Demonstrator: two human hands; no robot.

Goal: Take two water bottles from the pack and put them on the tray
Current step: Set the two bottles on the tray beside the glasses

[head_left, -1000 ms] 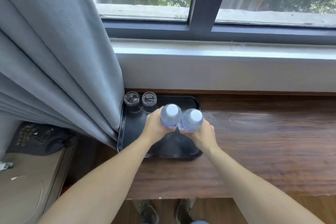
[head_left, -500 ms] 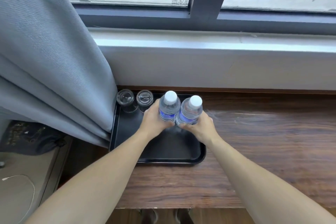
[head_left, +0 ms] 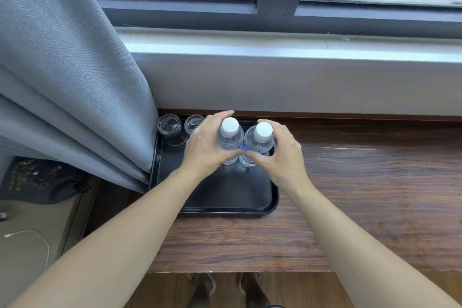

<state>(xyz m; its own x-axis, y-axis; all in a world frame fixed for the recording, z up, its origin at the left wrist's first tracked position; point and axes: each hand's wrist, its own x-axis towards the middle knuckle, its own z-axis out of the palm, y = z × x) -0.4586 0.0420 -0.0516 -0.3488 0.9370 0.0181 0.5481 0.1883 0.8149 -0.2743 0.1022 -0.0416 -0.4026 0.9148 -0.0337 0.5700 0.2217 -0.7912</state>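
Note:
Two clear water bottles with white caps stand upright side by side at the back of a black tray (head_left: 225, 197). My left hand (head_left: 205, 147) wraps around the left bottle (head_left: 229, 135). The right bottle (head_left: 258, 140) is gripped by my right hand (head_left: 282, 157). The bottles touch each other, and their bases appear to rest on the tray floor. No pack of bottles is in view.
Two empty drinking glasses (head_left: 169, 125) (head_left: 193, 124) stand in the tray's back left corner. A grey curtain (head_left: 62, 77) hangs over the tray's left edge. The tray lies on a wooden ledge (head_left: 362, 195) under a window sill (head_left: 275, 57). A dark bag (head_left: 37, 180) lies lower left.
Both hands have carried the bottles farther back over the tray and lowered them until they stand near the glasses. The view has tilted down and closer.

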